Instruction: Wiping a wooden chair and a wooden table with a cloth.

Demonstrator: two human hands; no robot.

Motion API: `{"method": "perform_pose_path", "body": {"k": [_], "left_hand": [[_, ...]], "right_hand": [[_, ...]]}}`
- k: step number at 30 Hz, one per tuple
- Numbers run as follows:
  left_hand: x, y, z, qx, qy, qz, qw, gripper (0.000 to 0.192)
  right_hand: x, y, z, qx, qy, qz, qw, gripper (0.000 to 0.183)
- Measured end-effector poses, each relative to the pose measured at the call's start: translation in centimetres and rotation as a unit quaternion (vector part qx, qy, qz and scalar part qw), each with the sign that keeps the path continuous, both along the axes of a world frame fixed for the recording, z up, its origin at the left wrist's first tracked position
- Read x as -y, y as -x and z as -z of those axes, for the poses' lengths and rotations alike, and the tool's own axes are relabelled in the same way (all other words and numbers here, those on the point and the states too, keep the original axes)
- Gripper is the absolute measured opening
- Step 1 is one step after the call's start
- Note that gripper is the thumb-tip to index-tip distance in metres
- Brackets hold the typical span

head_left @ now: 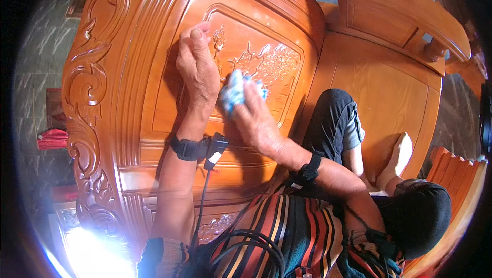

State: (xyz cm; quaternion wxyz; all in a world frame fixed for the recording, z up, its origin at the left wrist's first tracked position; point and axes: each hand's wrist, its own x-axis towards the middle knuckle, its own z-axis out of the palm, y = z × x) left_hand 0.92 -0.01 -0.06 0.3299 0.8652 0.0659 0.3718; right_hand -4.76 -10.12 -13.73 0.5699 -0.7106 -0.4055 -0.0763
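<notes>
My right hand (255,120) is shut on a crumpled blue-and-white cloth (234,91), pressed against the carved backrest panel (290,99) of a glossy wooden bench. The cloth is blurred and lies just below the raised tree-like carving (273,62). To its left, my left hand (200,62) is raised over the panel beside the carved flower stem (219,39), its fingers loosely curled with nothing visible in them. Whether it touches the wood cannot be told. Both wrists wear black straps, and the left one carries a small device with a cable.
A scrolled carved crest (88,105) runs along the backrest's left edge. My legs are folded on the wooden seat (384,93), near the armrest (384,5). A black cable (250,235) loops over my striped shirt. Bright light glares at the lower left.
</notes>
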Motion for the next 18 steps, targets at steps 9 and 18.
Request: {"method": "perform_pose_path", "body": {"k": [9,18], "left_hand": [[0.9,0.1,-0.7,-0.022,0.013,0.007,1.000,0.050],[0.8,0.3,-0.5,-0.015,-0.041,0.005,0.999,0.047]], "right_hand": [[-0.8,-5.5,2.3,0.022,-0.013,0.087,0.996,0.030],[-0.7,-6.0,1.3,-0.049,-0.028,0.120,0.991,0.044]]}}
